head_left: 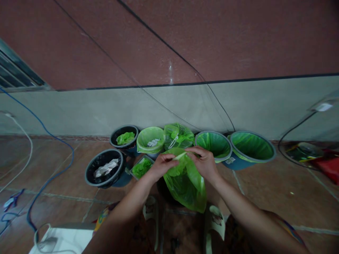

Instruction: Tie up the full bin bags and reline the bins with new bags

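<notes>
I find left hand (161, 165) and right hand (204, 161) pinching the bag (185, 185) between fingers (172, 163), over a dark bin (164, 192); I judge thin film could tear if tugged unevenly.

Looks like a home, perhaps a porch or hallway, hard to say which, judging by brown floor tiles (265, 183), a red-and-grey wall (238, 42), a slatted window (18, 72), a trailing blue cable (29, 218) and a pair of slippers (216, 222)
</notes>
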{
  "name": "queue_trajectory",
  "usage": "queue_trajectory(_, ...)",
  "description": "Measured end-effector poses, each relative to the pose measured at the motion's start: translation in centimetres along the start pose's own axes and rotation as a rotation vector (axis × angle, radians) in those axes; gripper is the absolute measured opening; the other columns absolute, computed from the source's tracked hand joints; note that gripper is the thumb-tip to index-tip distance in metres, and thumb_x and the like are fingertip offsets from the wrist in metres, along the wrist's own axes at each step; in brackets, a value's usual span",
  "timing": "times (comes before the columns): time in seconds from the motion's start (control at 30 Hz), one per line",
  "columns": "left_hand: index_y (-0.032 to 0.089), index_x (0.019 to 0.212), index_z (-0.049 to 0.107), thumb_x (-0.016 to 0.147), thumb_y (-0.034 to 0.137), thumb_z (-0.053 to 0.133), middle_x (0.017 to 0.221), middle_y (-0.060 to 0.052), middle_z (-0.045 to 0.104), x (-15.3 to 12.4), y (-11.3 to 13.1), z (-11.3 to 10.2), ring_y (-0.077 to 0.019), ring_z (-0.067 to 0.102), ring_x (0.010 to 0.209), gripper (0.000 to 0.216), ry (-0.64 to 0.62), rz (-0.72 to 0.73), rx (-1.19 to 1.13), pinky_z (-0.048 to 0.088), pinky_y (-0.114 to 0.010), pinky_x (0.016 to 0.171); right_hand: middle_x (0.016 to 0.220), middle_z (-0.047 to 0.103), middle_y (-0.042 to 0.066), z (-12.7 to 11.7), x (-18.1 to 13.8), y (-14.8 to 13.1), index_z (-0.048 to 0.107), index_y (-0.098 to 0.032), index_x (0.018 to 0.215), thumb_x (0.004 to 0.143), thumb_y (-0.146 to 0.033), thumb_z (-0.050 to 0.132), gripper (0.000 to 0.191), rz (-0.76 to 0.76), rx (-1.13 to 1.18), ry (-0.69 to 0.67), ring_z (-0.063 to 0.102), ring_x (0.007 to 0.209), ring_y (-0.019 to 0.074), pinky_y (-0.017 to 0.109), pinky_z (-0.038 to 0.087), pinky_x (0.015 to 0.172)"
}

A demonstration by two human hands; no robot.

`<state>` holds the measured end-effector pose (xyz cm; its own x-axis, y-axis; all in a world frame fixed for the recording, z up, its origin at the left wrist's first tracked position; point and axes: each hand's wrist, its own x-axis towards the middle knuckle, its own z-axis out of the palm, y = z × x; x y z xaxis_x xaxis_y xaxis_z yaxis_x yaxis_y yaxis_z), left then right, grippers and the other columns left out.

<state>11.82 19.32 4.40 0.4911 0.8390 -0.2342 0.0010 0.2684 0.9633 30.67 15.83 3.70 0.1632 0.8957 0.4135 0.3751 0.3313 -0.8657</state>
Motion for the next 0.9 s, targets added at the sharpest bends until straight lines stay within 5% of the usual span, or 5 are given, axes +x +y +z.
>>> queue_trajectory(0.13,0.016,0.07,0.074,0.067,0.038,0.079,0.065,0.002,0.066,0.1,0.5,-1.3,-0.0122,0.056,0.06,0.023,0.09,0.089,0.208,0.044,-0.024,0.062,0.087,0.074,0.003,-0.7,0.3,-0.1,0.079,-0.025,0.093,0.087,-0.027,0.061,0.019,-0.044,-0.046,0.02,0.068,0.082,0.0177,0.03,0.053,0.076)
queue_trajectory(0.37,0.022,0.084,0.077,0.08,0.032,0.068,0.074,-0.006,0.073,0.1,0.7,-2.5,-0.0219,0.067,0.074,0.014,0.609,0.165,1.077,0.043,-0.028,0.069,0.088,0.073,0.004,-1.4,0.5,-0.2,0.077,-0.025,0.095,0.092,-0.027,0.055,0.021,-0.123,-0.281,0.024,0.068,0.083,0.0191,0.031,0.055,0.077)
queue_trajectory(0.57,0.021,0.108,0.075,0.089,0.033,0.056,0.087,-0.014,0.077,0.0,1.4,-3.0,-0.0282,0.072,0.086,0.03,0.682,-0.018,1.279,0.048,-0.031,0.074,0.095,0.072,0.005,-1.9,0.4,0.5,0.074,-0.024,0.103,0.092,-0.029,0.057,0.021,-0.155,-0.404,-0.025,0.069,0.088,0.0198,0.031,0.056,0.083)
queue_trajectory(0.77,0.025,0.12,0.07,0.088,0.022,0.052,0.101,-0.01,0.078,-0.1,2.1,-3.8,-0.027,0.072,0.099,0.036,0.71,-0.115,1.267,0.051,-0.032,0.086,0.102,0.07,0.006,-2.5,0.3,1.5,0.071,-0.02,0.109,0.086,-0.018,0.059,0.027,-0.148,-0.525,-0.231,0.068,0.093,0.0193,0.031,0.055,0.086)
queue_trajectory(0.9,0.024,0.125,0.068,0.085,0.015,0.052,0.103,-0.011,0.077,-0.3,2.4,-4.2,-0.0281,0.072,0.102,0.043,0.713,-0.151,1.29,0.052,-0.034,0.088,0.099,0.07,0.007,-3.1,0.3,1.9,0.072,-0.018,0.107,0.081,-0.007,0.049,0.037,-0.076,-0.703,-0.119,0.067,0.092,0.0208,0.032,0.054,0.087)
